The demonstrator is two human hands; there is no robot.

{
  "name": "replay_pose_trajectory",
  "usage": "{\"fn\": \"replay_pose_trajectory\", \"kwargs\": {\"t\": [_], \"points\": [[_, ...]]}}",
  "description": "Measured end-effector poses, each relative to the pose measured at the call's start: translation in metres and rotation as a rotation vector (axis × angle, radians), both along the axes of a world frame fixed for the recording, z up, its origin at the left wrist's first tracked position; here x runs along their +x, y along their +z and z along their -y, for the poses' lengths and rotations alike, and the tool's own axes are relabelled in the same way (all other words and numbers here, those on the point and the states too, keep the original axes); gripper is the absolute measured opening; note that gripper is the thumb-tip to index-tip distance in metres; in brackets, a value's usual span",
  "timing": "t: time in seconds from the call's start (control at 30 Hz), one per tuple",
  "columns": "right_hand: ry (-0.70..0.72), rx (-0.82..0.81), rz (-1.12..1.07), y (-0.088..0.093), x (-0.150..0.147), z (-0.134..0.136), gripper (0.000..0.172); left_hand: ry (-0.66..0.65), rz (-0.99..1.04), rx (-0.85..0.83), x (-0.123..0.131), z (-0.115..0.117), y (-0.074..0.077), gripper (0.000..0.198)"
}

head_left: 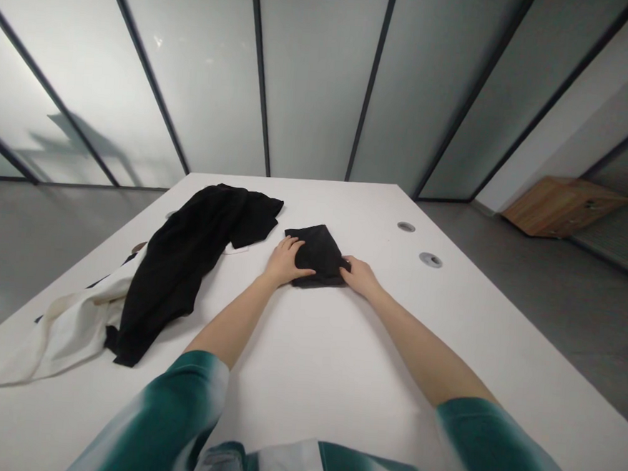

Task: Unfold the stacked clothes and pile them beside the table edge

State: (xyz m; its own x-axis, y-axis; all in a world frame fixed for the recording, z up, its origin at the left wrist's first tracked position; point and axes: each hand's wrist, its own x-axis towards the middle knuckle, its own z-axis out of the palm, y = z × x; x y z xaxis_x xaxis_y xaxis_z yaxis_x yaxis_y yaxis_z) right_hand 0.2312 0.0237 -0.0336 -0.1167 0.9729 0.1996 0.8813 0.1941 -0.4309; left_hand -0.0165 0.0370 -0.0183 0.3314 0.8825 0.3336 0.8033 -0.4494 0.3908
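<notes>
Nearest, teal-and-white sleeves (190, 388) reach in from five and seven o'clock over the white table (326, 373). A white garment (85, 316) lies toward eight o'clock, partly under a black garment (183, 255). Mid-table is the folded black cloth (321, 252). The left hand (285, 262) rests on its edge at nine o'clock, thumb and fingers spread; the right hand (362, 276) pinches its edge at about four o'clock. Two round inserts (431, 259) sit toward three o'clock. Beyond, frosted panels (319, 78) stand at twelve, a wooden cabinet (558, 206) toward two.
</notes>
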Motion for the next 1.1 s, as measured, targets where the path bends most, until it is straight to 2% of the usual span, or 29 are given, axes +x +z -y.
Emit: {"fn": "replay_pose_trajectory", "kwargs": {"t": [0.07, 0.13, 0.27, 0.33, 0.43, 0.53, 0.6, 0.67, 0.73, 0.8, 0.83, 0.9, 0.97, 1.03, 1.1], "points": [[-0.061, -0.027, -0.028, 0.001, -0.002, 0.001, 0.027, 0.101, 0.006, 0.049, 0.005, 0.003, 0.004, 0.053], [-0.091, -0.014, -0.06, 0.002, -0.004, 0.002, 0.023, 0.068, -0.006, 0.063, 0.009, 0.008, 0.007, 0.04], [0.076, 0.042, -0.127, 0.004, -0.007, 0.003, 0.009, -0.116, -0.047, 0.026, 0.014, 0.011, 0.002, 0.06], [0.161, 0.071, -0.167, 0.004, -0.006, 0.003, 0.004, -0.113, 0.011, -0.04, 0.014, 0.006, -0.004, 0.049], [0.216, 0.117, -0.231, 0.005, -0.002, 0.002, 0.012, 0.012, 0.341, -0.199, 0.01, -0.007, -0.011, 0.023], [0.194, 0.202, -0.284, 0.006, 0.005, 0.0, 0.017, 0.31, 0.874, -0.272, 0.0, -0.023, -0.014, 0.027], [0.095, 0.311, -0.313, 0.009, 0.012, 0.0, 0.015, 0.476, 1.183, -0.282, -0.008, -0.033, -0.014, 0.034], [-0.085, 0.422, -0.315, 0.012, 0.018, 0.0, 0.008, 0.532, 1.379, -0.327, -0.015, -0.04, -0.014, 0.039], [-0.26, 0.489, -0.286, 0.015, 0.022, 0.001, 0.021, 0.496, 1.47, -0.381, -0.018, -0.044, -0.013, 0.039], [-0.284, 0.502, -0.239, 0.017, 0.022, 0.004, 0.033, 0.417, 1.488, -0.419, -0.017, -0.042, -0.012, 0.037], [-0.218, 0.492, -0.209, 0.018, 0.02, 0.006, 0.035, 0.373, 1.483, -0.447, -0.015, -0.039, -0.011, 0.034], [0.009, 0.442, -0.129, 0.017, 0.011, 0.01, 0.04, 0.261, 1.446, -0.54, -0.009, -0.03, -0.009, 0.028], [0.22, 0.349, -0.036, 0.015, -0.001, 0.012, 0.053, 0.124, 1.377, -0.668, -0.001, -0.018, -0.006, 0.024], [0.325, 0.227, 0.043, 0.012, -0.012, 0.012, 0.062, -0.014, 1.302, -0.776, 0.006, -0.007, -0.004, 0.024], [0.34, 0.112, 0.063, 0.01, -0.016, 0.009, 0.051, -0.092, 1.252, -0.82, 0.011, 0.0, -0.002, 0.022]]}}
